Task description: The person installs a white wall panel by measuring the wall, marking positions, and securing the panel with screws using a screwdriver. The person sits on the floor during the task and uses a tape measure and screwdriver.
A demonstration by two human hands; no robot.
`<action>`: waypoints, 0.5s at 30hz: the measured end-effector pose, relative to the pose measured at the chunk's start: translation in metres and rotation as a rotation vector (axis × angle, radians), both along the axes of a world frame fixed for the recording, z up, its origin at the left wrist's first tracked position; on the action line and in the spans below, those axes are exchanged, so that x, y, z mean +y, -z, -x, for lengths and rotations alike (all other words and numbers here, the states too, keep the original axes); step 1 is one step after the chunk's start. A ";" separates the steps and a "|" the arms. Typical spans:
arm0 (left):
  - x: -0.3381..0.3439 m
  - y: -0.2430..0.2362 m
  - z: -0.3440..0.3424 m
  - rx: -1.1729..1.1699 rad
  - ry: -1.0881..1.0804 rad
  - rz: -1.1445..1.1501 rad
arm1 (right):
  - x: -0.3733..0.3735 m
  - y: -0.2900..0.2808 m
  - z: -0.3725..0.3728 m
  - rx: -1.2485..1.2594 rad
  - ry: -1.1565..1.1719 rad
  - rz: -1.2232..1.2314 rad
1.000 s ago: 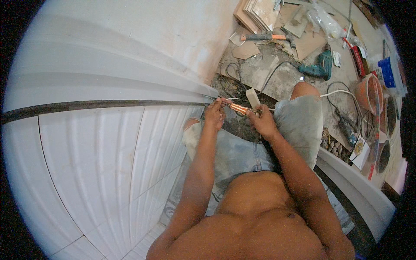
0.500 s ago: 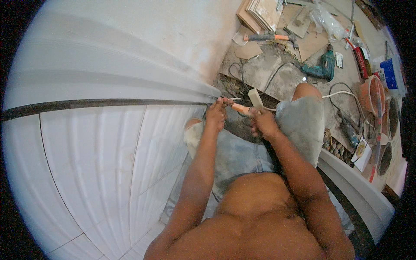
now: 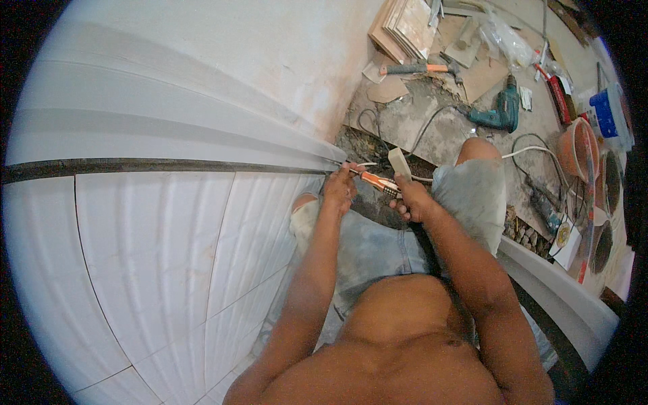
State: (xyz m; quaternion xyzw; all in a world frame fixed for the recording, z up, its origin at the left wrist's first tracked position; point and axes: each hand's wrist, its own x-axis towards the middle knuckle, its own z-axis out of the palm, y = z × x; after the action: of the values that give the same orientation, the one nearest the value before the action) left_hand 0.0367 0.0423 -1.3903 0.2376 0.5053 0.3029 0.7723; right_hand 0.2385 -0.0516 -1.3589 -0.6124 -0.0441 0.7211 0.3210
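My left hand (image 3: pixel 339 191) is closed around the shaft of an orange-handled screwdriver-like tool (image 3: pixel 376 181), beside the end of a dark strip (image 3: pixel 135 167) that runs between the smooth wall and white wavy tiles (image 3: pixel 142 250). The tool's metal tip points toward that joint; its exact contact is unclear. My right hand (image 3: pixel 413 199) grips a pale cream block (image 3: pixel 398 160) at the handle end of the tool; whether block and handle touch is unclear. A thin white cable (image 3: pixel 423 179) passes behind my right hand. My bent legs in pale trousers are below.
Broken floor holds a teal drill (image 3: pixel 499 111), a hammer (image 3: pixel 418 69), stacked tiles (image 3: pixel 401 30), an angle grinder (image 3: pixel 545 209), tangled cords, an orange bucket (image 3: pixel 574 148), a blue-labelled tub (image 3: pixel 611 115) and a red-and-black tool (image 3: pixel 560 98). The wall closes in the left side.
My right hand and the block have shifted, blurred half a second ago, and now sit slightly lower in the picture. My left hand also appears slightly lower, still on the tool.
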 end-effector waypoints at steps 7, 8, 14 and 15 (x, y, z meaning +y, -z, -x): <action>0.000 0.002 0.001 0.004 -0.023 -0.031 | -0.006 -0.002 0.012 -0.703 -0.038 -0.562; 0.001 0.001 0.001 0.009 -0.045 0.002 | -0.005 -0.002 0.011 -0.279 -0.007 -0.273; 0.002 -0.008 0.002 -0.057 -0.020 -0.024 | -0.002 -0.003 0.009 -0.410 -0.031 -0.221; 0.001 -0.009 0.001 -0.054 -0.009 -0.052 | -0.004 -0.003 0.013 -0.716 -0.060 -0.480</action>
State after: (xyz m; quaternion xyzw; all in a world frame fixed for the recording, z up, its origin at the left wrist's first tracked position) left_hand 0.0354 0.0437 -1.3817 0.2469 0.4772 0.3258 0.7779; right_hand 0.2256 -0.0555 -1.3555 -0.7304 -0.3371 0.4415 0.3976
